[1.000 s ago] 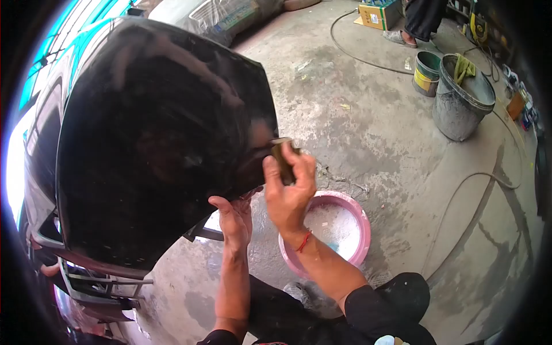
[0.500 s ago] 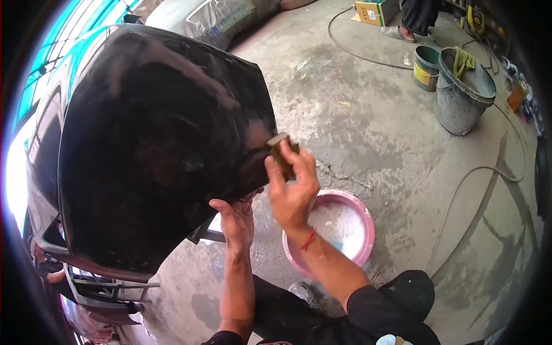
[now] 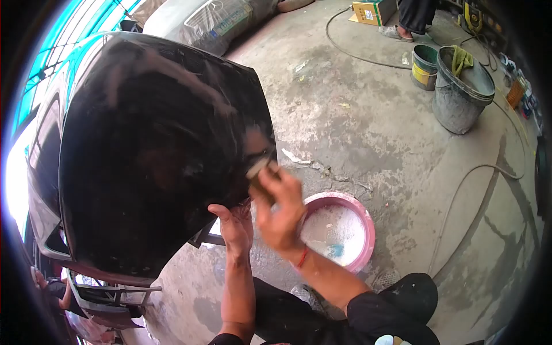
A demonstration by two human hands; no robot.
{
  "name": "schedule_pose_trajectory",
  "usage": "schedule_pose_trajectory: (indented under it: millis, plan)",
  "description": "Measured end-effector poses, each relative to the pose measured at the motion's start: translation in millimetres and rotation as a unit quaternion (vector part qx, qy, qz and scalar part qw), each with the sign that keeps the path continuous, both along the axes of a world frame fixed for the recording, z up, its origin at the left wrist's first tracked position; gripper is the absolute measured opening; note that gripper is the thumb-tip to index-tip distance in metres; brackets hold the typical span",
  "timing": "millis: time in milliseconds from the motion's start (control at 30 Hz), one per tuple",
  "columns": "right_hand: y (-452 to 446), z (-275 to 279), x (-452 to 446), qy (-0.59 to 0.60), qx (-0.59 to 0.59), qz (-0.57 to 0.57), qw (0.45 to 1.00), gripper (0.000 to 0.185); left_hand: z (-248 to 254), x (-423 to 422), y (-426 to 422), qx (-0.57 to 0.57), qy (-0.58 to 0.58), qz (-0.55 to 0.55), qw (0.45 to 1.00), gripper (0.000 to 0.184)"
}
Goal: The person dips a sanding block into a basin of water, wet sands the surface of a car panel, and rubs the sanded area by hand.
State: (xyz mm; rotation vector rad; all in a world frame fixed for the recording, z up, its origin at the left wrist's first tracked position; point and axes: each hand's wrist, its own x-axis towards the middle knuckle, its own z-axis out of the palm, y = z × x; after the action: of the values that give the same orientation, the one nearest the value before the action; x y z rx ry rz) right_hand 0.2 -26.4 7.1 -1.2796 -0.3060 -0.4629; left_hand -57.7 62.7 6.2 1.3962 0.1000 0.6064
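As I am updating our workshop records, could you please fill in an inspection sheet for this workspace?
Surface: rough grey concrete floor, stained with dark patches.
Job's things: glossy black curved vehicle panel; small brownish block, motion-blurred; round pink basin with whitish contents.
Clutter: small green-and-yellow bucket beside large grey bucket, yellow-green cloth over its rim; brown cardboard box.
Hands: left hand at the panel's lower edge, grip unclear; right hand holds the block by the panel's right edge, contact unclear.
Cables: thin greyish hose or cable curving across the floor; dark one near the box.
Surroundings: another person's sandalled foot beside the box.
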Motion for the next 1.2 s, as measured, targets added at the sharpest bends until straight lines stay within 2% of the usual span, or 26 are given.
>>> schedule_pose_trajectory:
  millis: [67, 233, 300, 333, 367, 400, 433, 467, 533, 567, 600, 667, 700, 767, 800, 833, 900, 933, 967, 1067, 1100, 1200]
  plan:
    - [-0.1, -1.4, 3.9, 0.045, 0.037, 0.006, 0.998, 0.04, 0.0, -1.4, 1.4, 0.015, -0.004, -0.02, 1.0, 0.092]
    - [3.7, -4.4, -10.9, -0.034, -0.005, -0.014, 0.999, 0.04, 4.5, 0.6, 1.4, 0.018, -0.006, -0.072, 0.997, 0.091]
    - [6.4, -9.6, 10.8, -0.047, 0.025, -0.032, 0.998, 0.039, -0.8, 2.1, -0.9, 0.006, 0.014, 0.019, 1.0, 0.098]
    - [1.5, -2.4, 32.6, 0.018, 0.052, -0.012, 0.998, 0.038, 0.8, 0.9, 1.5, 0.043, 0.011, -0.012, 0.999, 0.097]
    - [-6.1, 4.9, 59.3, 0.04, 0.027, -0.045, 0.998, 0.035, -0.8, -2.6, 4.3, 0.046, 0.013, -0.012, 0.999, 0.097]
    - [-8.2, -0.2, 87.2, 0.072, 0.014, -0.036, 0.997, 0.032, -4.4, -4.2, 8.4, 0.045, 0.004, -0.03, 0.999, 0.097]
    - [-15.3, -0.9, 105.0, 0.116, 0.064, 0.011, 0.991, 0.03, -5.4, -4.0, 10.6, 0.043, -0.005, -0.049, 0.998, 0.096]
    - [-18.9, -9.9, 117.0, 0.102, 0.116, 0.029, 0.988, 0.031, -3.1, -0.9, 10.3, 0.046, -0.005, -0.052, 0.998, 0.096]
    - [-32.5, -12.8, 108.8, 0.172, 0.205, 0.118, 0.956, 0.032, -2.4, 2.5, 6.3, 0.05, -0.025, -0.008, 0.998, 0.082]
    - [-39.0, -10.6, 99.7, 0.208, 0.241, 0.171, 0.932, 0.032, -3.3, 4.0, 4.2, 0.053, -0.021, -0.009, 0.998, 0.082]
    - [-37.0, -16.1, 97.1, 0.21, 0.246, 0.17, 0.931, 0.032, -4.4, 6.2, 1.3, 0.042, -0.039, 0.008, 0.998, 0.081]
    - [-29.5, -28.2, 95.9, 0.21, 0.164, 0.219, 0.939, 0.037, -6.4, 7.9, -1.5, 0.033, -0.056, 0.026, 0.998, 0.08]
    - [-27.0, -25.3, 98.7, 0.211, 0.168, 0.22, 0.937, 0.037, -7.3, 7.4, -1.4, 0.027, -0.059, 0.037, 0.997, 0.081]
    - [-20.9, -8.0, 113.9, 0.091, 0.012, 0.127, 0.988, 0.05, -8.3, 8.6, -2.1, 0.024, -0.062, 0.048, 0.997, 0.081]
    - [-23.0, 6.1, 119.8, 0.113, 0.019, 0.157, 0.981, 0.067, -8.7, 8.9, -2.8, 0.013, -0.062, 0.054, 0.997, 0.081]
    - [-18.7, 9.5, 124.3, 0.114, 0.022, 0.158, 0.981, 0.067, -8.5, 8.7, -2.9, 0.002, -0.061, 0.06, 0.996, 0.082]
    - [-11.8, 13.8, 129.6, 0.12, 0.022, 0.232, 0.965, 0.082, -7.9, 6.6, -1.6, 0.006, -0.058, 0.048, 0.997, 0.083]
    - [-8.4, 9.5, 131.5, 0.133, 0.059, 0.261, 0.954, 0.091, -7.6, 6.1, -0.5, 0.007, -0.057, 0.036, 0.998, 0.083]
    - [-10.7, 4.6, 129.9, 0.132, 0.06, 0.262, 0.954, 0.091, -8.5, 5.1, 1.9, 0.008, -0.058, 0.036, 0.998, 0.083]
    - [-24.3, -6.7, 118.3, 0.204, 0.1, 0.395, 0.89, 0.092, -8.7, 4.5, 5.5, -0.01, -0.061, 0.003, 0.998, 0.089]
    - [-28.2, -11.6, 114.3, 0.204, 0.1, 0.394, 0.891, 0.092, -5.6, 5.4, 1.4, -0.014, -0.06, 0.005, 0.998, 0.089]
    - [-32.7, -34.2, 101.8, 0.17, 0.003, 0.454, 0.875, 0.091, -3.7, 6.5, -0.6, -0.009, -0.058, 0.002, 0.998, 0.09]
